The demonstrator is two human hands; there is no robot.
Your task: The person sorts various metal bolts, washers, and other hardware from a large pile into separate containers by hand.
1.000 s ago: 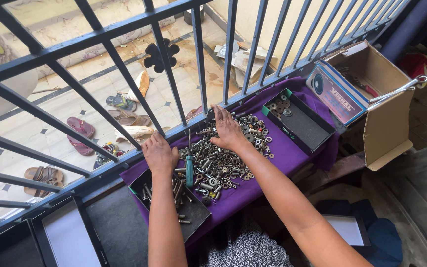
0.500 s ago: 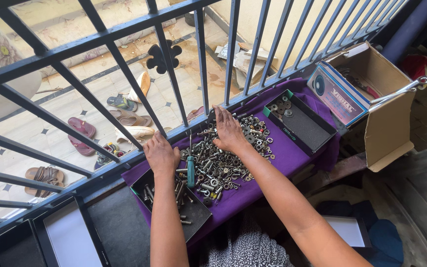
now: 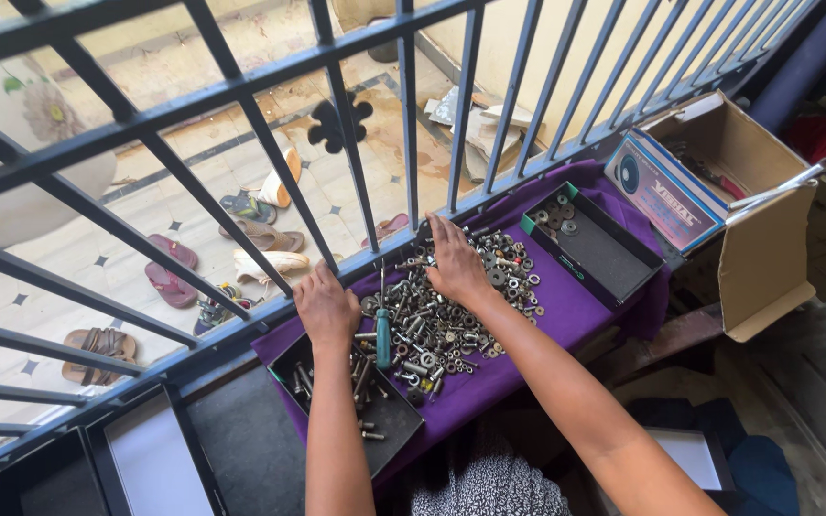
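Little had shifted since the earlier frames: both hands had stayed over the same heap, the right one only creeping a touch further toward the railing. The person's right hand (image 3: 455, 263) lay palm down, fingers (image 3: 442, 232) spread flat, on the far side of the loose pile of grey steel nuts, bolts and washers (image 3: 451, 320) that covered the middle of the purple cloth (image 3: 580, 315); it pressed on the hardware, and whether anything was pinched beneath it could not be told. The left hand (image 3: 327, 308) rested at the cloth's left end, fingers curled downward over the far edge of the shallow black tray (image 3: 389, 425) holding a few long bolts; what, if anything, it gripped was hidden under the knuckles. Between the hands a green-handled screwdriver (image 3: 383, 336) lay with its shaft pointing toward the dark metal railing (image 3: 356, 172). Near the cloth's right end sat a second black tray with a green rim (image 3: 604, 253), a few washers gathered in its far corner. Beyond it stood an open brown cardboard box (image 3: 767, 248) with a blue printed carton (image 3: 666, 196) inside and a chrome spanner (image 3: 784, 189) resting across its rim. Below the railing, sandals (image 3: 172, 272) lay scattered on a tiled floor. The step in hand looked like sorting the mixed hardware, with pieces being raked out of the heap by touch. The next move seemed to call for closing the right fingertips on a single piece and lifting it clear without dragging its neighbours off the cloth's edge.
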